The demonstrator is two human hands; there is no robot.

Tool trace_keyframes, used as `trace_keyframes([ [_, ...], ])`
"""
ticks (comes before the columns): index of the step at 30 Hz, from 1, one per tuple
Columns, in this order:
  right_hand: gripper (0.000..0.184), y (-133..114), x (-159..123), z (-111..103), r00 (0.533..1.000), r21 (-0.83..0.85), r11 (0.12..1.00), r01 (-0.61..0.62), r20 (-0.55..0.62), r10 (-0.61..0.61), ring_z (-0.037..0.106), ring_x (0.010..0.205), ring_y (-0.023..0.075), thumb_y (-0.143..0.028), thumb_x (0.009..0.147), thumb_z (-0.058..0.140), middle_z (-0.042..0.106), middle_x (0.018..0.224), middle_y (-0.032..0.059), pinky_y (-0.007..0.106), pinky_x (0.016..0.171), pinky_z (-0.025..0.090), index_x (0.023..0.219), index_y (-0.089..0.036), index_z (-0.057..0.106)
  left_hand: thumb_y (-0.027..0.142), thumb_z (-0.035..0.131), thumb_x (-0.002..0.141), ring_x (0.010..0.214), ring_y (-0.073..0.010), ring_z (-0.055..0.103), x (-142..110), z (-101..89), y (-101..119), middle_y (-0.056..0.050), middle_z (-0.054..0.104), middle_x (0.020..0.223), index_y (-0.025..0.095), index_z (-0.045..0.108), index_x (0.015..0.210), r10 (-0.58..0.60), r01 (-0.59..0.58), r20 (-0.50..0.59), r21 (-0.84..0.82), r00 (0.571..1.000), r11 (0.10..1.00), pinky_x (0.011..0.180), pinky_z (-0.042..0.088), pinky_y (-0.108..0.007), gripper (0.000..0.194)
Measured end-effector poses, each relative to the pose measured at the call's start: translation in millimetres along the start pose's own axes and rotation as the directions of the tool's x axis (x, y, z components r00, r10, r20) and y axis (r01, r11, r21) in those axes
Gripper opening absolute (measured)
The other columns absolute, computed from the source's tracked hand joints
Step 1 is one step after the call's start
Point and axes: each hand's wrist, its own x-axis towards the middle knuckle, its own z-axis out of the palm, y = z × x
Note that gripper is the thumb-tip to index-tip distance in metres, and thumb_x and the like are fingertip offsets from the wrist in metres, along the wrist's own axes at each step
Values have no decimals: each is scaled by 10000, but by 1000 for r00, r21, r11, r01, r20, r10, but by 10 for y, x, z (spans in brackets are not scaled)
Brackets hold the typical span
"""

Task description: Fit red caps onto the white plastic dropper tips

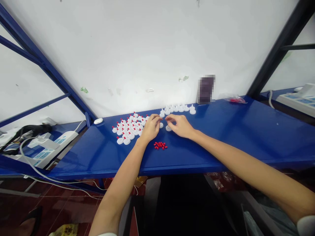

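Observation:
Over the middle of the blue table, my left hand [152, 127] has its fingers bent and closed at a white nozzle cap [161, 125], which shows just under the fingertips. Facing it, my right hand [181, 126] curls thumb and fingers around another white nozzle cap [168, 128] with a round base. The fingers partly hide both caps' spouts. Left of my hands stands a group of several white nozzle caps with red tips [130, 128]. A small pile of red tips [160, 145] lies in front of my hands. Behind them, several white caps without red tips [181, 108] stand in a row.
A dark upright object, pixelated [206, 89], leans on the wall at the back. A clear bag with red pieces [235, 99] lies to its right. A white oval case [98, 121] sits at the back left, near the blue frame [56, 77]. Power strips [55, 147] lie beyond it.

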Motion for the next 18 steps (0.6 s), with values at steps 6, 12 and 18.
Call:
trace_keyframes([
  [6, 219, 100, -1, 9, 982, -368, 930, -14, 170, 82, 635, 931, 265, -269, 878, 528, 716, 982, 104, 346, 780, 451, 997, -193, 696, 193, 474, 937, 1053, -214, 558, -3, 5, 91, -78, 627, 1077, 183, 637, 1094, 61, -65, 113, 35, 992, 997, 972, 457, -378, 227],
  [12, 227, 154, -4, 47, 972, -366, 930, 22, 225, 65, 612, 928, 258, -297, 904, 522, 700, 995, 96, 350, 802, 430, 1021, -200, 691, 137, 476, 889, 998, -241, 543, -11, 36, -20, -79, 638, 990, 183, 686, 979, 27, -58, 187, 162, 982, 985, 945, 441, -421, 234],
  [18, 370, 116, -27, 41, 959, -255, 961, 107, 282, -32, 586, 1010, 259, -264, 931, 460, 682, 1088, 104, 384, 915, 425, 1262, -174, 599, 55, 479, 829, 1016, -293, 520, -25, 25, -113, -107, 633, 966, 189, 681, 937, -73, 22, 134, 347, 988, 938, 897, 410, -482, 265],
])
